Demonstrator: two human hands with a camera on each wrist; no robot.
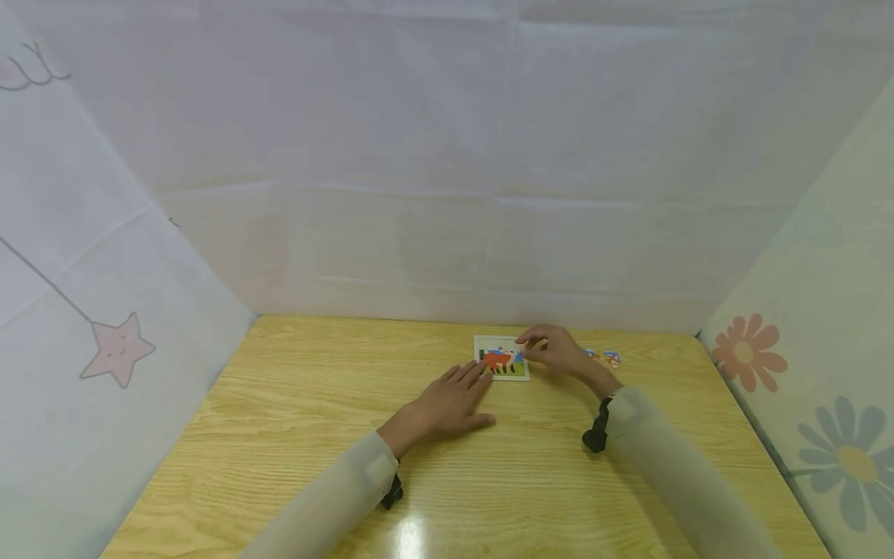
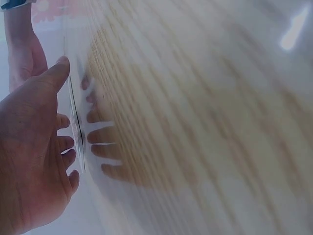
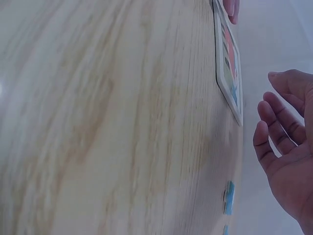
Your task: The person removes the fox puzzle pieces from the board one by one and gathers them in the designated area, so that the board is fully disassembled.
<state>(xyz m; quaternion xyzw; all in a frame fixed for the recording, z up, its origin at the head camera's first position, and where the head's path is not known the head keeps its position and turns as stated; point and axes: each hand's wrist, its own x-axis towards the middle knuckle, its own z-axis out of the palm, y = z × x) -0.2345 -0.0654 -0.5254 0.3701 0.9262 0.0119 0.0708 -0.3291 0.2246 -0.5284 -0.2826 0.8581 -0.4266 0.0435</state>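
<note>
A small white-framed picture puzzle (image 1: 502, 376) with a red-brown cow lies flat near the table's far edge. My left hand (image 1: 452, 402) has its straight fingers resting on the puzzle's near left corner, and the thumb spreads out to the right. Just above the puzzle's right side hovers my right hand (image 1: 555, 351), its fingers loosely bent. In the right wrist view the same right hand (image 3: 289, 132) shows nothing between its visible fingers and stands apart from the frame. Loose puzzle pieces (image 1: 611, 358) lie right of the puzzle, partly behind the right wrist.
The light wooden table (image 1: 279, 435) reaches back to a pale cloth wall (image 1: 419, 233). Cloth sides stand at left and right, printed with a pink star (image 1: 117, 349) and flowers (image 1: 743, 352). Each wrist wears a black strap device (image 1: 596, 436).
</note>
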